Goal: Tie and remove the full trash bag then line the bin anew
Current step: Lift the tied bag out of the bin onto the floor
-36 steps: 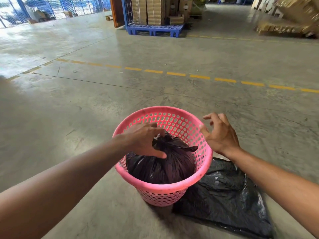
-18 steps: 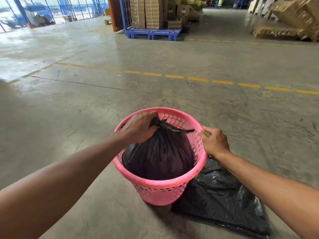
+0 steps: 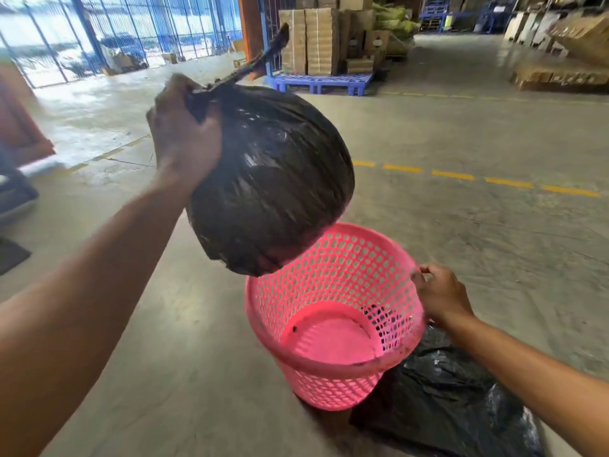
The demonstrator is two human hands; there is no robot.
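The full black trash bag [image 3: 270, 179] is held in the air by its knotted neck, the left hand [image 3: 184, 133] closed around it, above and left of the pink bin [image 3: 333, 364]. The bin's right rim is gripped by the right hand [image 3: 441, 296]. A folded black liner [image 3: 445, 407] lies on the floor just beside the bin, on its near right.

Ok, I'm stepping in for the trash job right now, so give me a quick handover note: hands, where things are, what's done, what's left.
Left hand: shut on the knotted neck of the full trash bag, held in the air above the bin.
Right hand: gripping the right rim of the pink bin, steadying it.
Bin: on the floor, bare inside apart from a few dark specks.
Fresh black bag: flat on the floor beside the bin, by the right forearm.
Done: bag tied and lifted out.
Left: set the full bag aside, open the fresh bag, line the bin.
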